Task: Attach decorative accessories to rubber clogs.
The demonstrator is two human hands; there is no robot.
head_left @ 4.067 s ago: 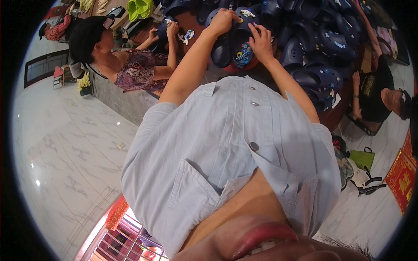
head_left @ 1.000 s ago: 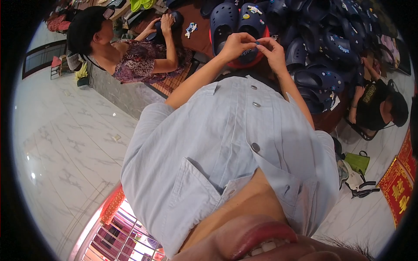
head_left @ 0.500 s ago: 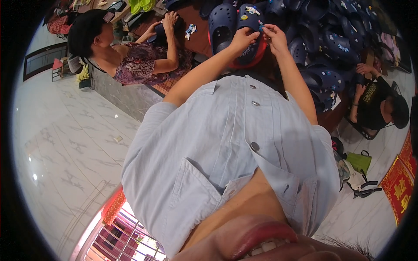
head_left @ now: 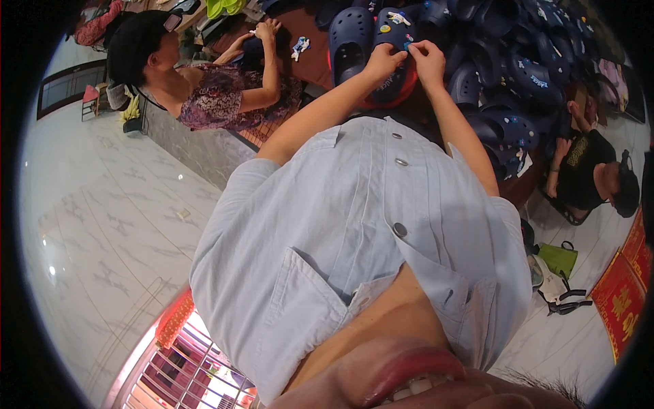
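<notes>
Two navy clogs with holes stand side by side in front of me, the left clog (head_left: 347,35) plain and the right clog (head_left: 391,37) bearing several charms. Among these are a white figure charm (head_left: 398,18) and a round yellow charm (head_left: 385,28). My left hand (head_left: 383,61) is closed in a pinch on the right clog's upper, near its opening. Close beside it, my right hand (head_left: 428,61) pinches a small blue charm (head_left: 407,47) against the same clog. The fingertips partly cover that charm. Under the clogs shows a red rim (head_left: 410,83).
Many navy clogs (head_left: 535,75) are heaped on the brown table to the right. A loose white-and-blue charm (head_left: 300,48) lies left of the pair. One person (head_left: 225,95) works with a dark clog at left; another person (head_left: 589,163) sits at right.
Both hands stay at the right clog. My right hand has come slightly lower and closer to the clog. The person at right has leaned and shifted a little.
</notes>
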